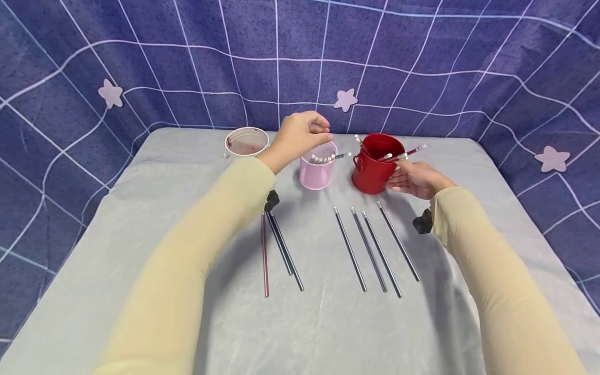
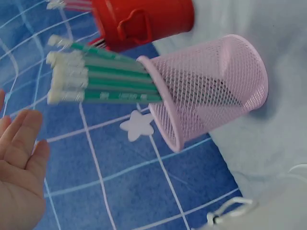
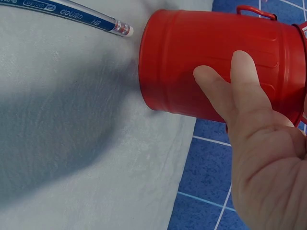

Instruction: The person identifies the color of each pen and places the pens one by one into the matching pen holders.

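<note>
My left hand (image 1: 302, 133) hovers above the pink mesh pencil cup (image 1: 315, 178), holding nothing. Green pencils (image 2: 112, 79) with white erasers fill that cup, and the left wrist view shows the fingers (image 2: 24, 139) apart from them. On the right, my right hand (image 1: 417, 179) is beside the red bucket (image 1: 367, 174), its fingers (image 3: 247, 79) extended along the bucket's side. Whether they touch it is unclear, and the thumb side is partly cut off in the right wrist view. Several pencils (image 1: 414, 150) lean out of the red bucket, their eraser ends up.
A white bucket (image 1: 246, 141) stands back left. One red pencil (image 1: 265, 255) and two dark pencils (image 1: 287, 252) lie left of centre. Several dark and blue pencils (image 1: 370, 250) lie before the red bucket. A blue gridded curtain (image 1: 300, 62) hangs behind the grey cloth (image 1: 309, 333).
</note>
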{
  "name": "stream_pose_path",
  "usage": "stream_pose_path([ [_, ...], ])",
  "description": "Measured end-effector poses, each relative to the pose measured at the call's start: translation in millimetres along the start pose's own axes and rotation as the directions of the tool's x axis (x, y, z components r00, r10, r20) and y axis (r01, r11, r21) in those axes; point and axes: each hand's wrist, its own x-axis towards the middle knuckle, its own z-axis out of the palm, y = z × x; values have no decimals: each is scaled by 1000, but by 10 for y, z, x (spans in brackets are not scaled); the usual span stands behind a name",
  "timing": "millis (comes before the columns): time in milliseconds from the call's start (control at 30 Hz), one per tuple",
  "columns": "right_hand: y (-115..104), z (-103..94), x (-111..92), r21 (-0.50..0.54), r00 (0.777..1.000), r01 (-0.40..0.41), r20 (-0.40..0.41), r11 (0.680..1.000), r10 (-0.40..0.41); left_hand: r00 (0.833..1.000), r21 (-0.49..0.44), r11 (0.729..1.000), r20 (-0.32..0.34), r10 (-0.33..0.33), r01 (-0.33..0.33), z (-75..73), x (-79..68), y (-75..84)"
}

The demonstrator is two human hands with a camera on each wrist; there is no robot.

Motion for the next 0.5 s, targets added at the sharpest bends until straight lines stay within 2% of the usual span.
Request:
stream_pose_path([
  [267, 9, -8, 13, -1, 1000, 10, 16, 1000, -10, 998, 8, 998, -19, -65, 65, -261, -189, -82],
  [500, 5, 5, 9, -6, 1000, 12, 22, 1000, -12, 993, 10, 993, -13, -115, 115, -376, -347, -204],
])
